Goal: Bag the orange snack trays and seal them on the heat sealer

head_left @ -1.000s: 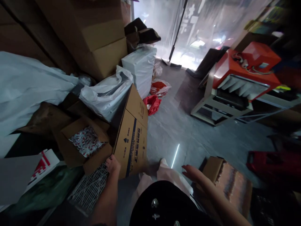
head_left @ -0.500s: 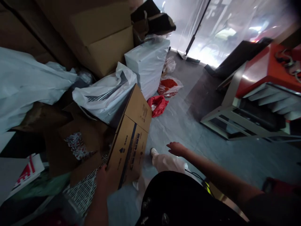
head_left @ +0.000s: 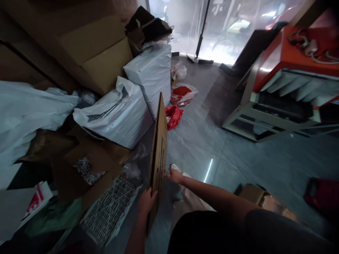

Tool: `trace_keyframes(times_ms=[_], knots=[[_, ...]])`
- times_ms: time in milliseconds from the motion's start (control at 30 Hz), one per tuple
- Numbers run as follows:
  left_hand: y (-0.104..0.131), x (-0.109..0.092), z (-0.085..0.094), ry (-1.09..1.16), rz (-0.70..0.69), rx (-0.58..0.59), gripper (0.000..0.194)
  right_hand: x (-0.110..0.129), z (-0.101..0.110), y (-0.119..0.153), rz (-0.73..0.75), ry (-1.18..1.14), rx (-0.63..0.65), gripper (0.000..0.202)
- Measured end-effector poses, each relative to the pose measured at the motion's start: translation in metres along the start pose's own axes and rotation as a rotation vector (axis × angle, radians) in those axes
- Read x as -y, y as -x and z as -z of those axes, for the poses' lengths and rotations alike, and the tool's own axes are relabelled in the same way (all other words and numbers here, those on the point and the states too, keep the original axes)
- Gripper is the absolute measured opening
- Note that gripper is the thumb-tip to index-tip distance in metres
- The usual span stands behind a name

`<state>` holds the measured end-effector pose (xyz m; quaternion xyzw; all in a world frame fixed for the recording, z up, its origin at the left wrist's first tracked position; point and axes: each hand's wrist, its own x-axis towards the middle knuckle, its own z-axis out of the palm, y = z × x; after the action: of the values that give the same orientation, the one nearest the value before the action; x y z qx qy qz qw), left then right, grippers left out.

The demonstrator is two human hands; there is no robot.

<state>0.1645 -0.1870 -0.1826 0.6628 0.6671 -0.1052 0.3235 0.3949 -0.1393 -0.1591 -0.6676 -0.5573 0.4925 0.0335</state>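
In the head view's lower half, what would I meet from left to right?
Red-printed white cardboard → pale lattice crate → left hand → flattened brown cardboard box → right hand → small brown carton → dark-red object

Items counted around one flat carton (head_left: 159,151). At the carton: two hands, one left hand (head_left: 147,201) and one right hand (head_left: 174,175). Left of it: two white wrapped packages (head_left: 122,114), one open box (head_left: 104,155) holding small packets (head_left: 86,171) too blurred to count, one wire rack (head_left: 111,204). Right of it: one red bag (head_left: 174,116), one clear bag (head_left: 186,97), one orange machine (head_left: 291,60).
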Motion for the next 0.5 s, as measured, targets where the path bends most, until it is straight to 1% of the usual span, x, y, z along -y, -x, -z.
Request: trace_keyframes(times_ms=[33, 100, 133, 200, 267, 367, 433, 500], knots=[[0.009, -0.018, -0.014, -0.012, -0.018, 0.008, 0.041, 0.001, -0.011, 0.000, -0.030, -0.049, -0.015, 0.048], [0.027, -0.055, -0.037, -0.015, -0.057, 0.011, 0.048, -0.003, -0.025, -0.001, -0.094, -0.130, -0.029, 0.055], [0.035, -0.072, -0.047, -0.002, -0.076, 0.003, 0.051, -0.008, -0.028, 0.000, -0.121, -0.161, -0.027, 0.057], [0.047, -0.101, -0.062, 0.037, -0.113, -0.015, 0.052, -0.024, -0.028, 0.004, -0.155, -0.201, -0.013, 0.057], [0.055, -0.122, -0.075, 0.085, -0.121, -0.016, 0.052, -0.044, -0.021, 0.010, -0.168, -0.212, 0.006, 0.055], [0.058, -0.145, -0.096, 0.149, -0.089, 0.014, 0.051, -0.075, -0.003, 0.014, -0.176, -0.158, 0.012, 0.049], [0.056, -0.164, -0.111, 0.197, -0.047, 0.016, 0.050, -0.095, 0.013, 0.013, -0.184, -0.087, -0.012, 0.043], [0.047, -0.190, -0.120, 0.256, 0.007, -0.030, 0.053, -0.113, 0.031, 0.012, -0.189, -0.021, -0.040, 0.041]])
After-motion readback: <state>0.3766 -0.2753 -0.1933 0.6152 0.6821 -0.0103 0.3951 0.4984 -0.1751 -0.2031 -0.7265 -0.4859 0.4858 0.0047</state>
